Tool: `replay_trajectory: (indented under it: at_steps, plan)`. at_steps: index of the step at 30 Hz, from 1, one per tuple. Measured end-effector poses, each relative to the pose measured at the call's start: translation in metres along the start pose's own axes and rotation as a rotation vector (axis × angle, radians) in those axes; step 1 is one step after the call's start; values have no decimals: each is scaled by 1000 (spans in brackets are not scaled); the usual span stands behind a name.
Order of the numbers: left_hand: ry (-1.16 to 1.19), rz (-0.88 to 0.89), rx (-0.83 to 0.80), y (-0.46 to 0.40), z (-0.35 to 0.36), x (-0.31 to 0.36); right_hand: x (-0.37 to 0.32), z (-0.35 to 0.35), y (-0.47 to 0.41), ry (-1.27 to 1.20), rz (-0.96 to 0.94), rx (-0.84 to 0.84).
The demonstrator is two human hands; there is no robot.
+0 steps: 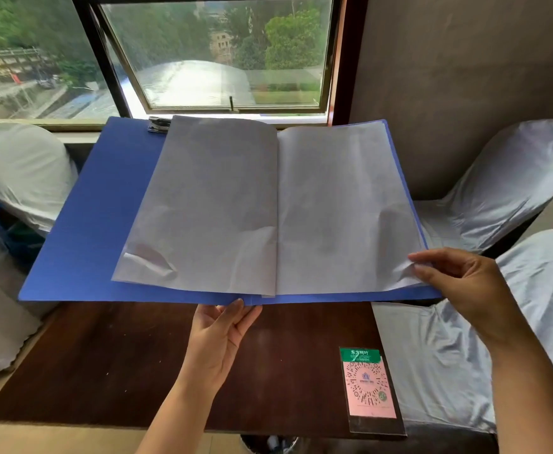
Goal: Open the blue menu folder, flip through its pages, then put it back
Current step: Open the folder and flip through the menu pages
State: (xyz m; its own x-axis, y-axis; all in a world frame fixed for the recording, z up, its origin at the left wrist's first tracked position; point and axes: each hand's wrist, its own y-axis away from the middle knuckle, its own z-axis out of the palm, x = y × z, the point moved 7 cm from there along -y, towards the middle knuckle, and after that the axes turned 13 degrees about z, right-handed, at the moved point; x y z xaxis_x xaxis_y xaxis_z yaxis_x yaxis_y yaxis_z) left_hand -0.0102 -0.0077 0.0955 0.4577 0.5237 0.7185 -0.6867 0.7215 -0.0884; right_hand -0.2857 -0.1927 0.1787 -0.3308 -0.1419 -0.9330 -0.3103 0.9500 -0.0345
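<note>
The blue menu folder is held open above the dark wooden table, with pale translucent sleeves spread left and right of its spine. My left hand supports the folder from below at the spine's near edge, fingers under the cover. My right hand pinches the lower right corner of the right-hand page between thumb and fingers, lifting it slightly. A metal clip sits at the folder's far left top edge.
A pink QR-code card is stuck to the table's near right corner. Chairs in white covers stand on the left and right, another at the near right. A window is straight ahead.
</note>
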Motion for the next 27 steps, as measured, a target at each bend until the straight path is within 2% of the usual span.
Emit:
replay_trajectory:
  at_steps: [5, 8, 10, 11, 13, 15, 16, 17, 19, 21, 25, 27]
  plan:
    - [5, -5, 5, 1, 2, -3, -14, 7, 1, 151, -75, 163]
    - [7, 1, 15, 0, 1, -2, -32, 12, 10, 384, -179, 369]
    - [8, 8, 23, 0, 0, 0, -47, 15, 17, 381, -247, 445]
    - [8, 13, 29, -1, -1, 1, -52, 17, 19, 266, -260, 425]
    - [8, 26, 37, -1, -2, 3, -49, 21, 17, -258, -107, 257]
    - [12, 33, 46, -2, -3, 4, -45, 46, 14, -871, 142, -83]
    - [14, 33, 48, -2, -4, 4, -48, 57, 14, -1049, 214, -234]
    - [16, 33, 48, -2, -4, 5, -52, 67, 13, -1118, 258, -355]
    - [20, 32, 43, -2, -5, 6, -60, 85, 12, -952, 314, -444]
    - [23, 33, 32, -1, -3, 6, -68, 100, 9, -573, 260, -392]
    - [38, 26, 17, -1, 1, 2, -109, 148, 24, -41, -194, -564]
    - [47, 14, 18, 0, 2, 1, -121, 167, 35, 99, -380, -586]
